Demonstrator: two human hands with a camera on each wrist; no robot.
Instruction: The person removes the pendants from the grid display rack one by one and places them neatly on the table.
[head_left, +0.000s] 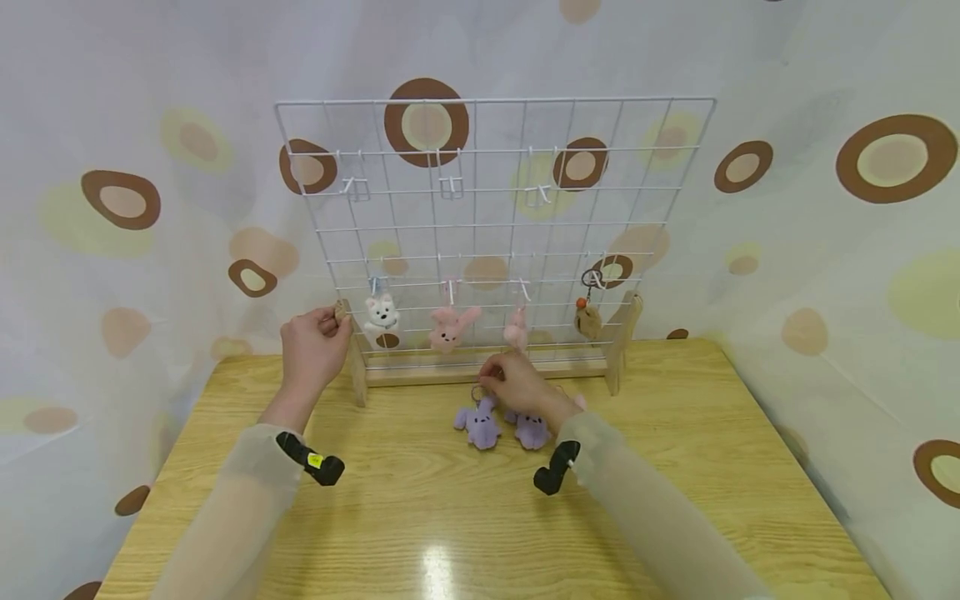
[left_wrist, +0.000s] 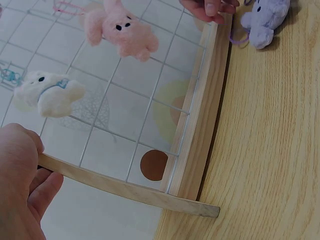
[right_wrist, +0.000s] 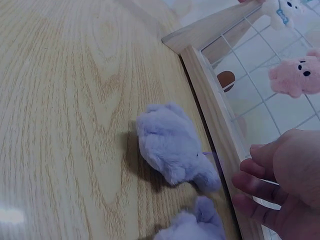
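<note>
My left hand [head_left: 315,346] pinches the top of the wooden side post [left_wrist: 130,191] at the left end of a white wire grid rack [head_left: 474,227]. Just in front of the rack's bottom rail [right_wrist: 212,95] is my right hand [head_left: 519,382], fingers loosely bent with nothing visible between them. Below it, two purple plush keychains lie on the table: one [head_left: 481,425] to the left, the other [head_left: 531,432] partly under the wrist. From the lower hooks hang a white plush dog [head_left: 382,313], a pink plush rabbit [head_left: 447,329], a smaller pink plush [head_left: 516,328] and a brown plush [head_left: 588,320].
Bare hooks [head_left: 451,187] sit on the upper part of the grid. The rack stands near the back edge of a wood-grain table [head_left: 405,517], against a patterned curtain-like backdrop [head_left: 150,317]. A bit of pink [head_left: 579,402] shows beside the right wrist.
</note>
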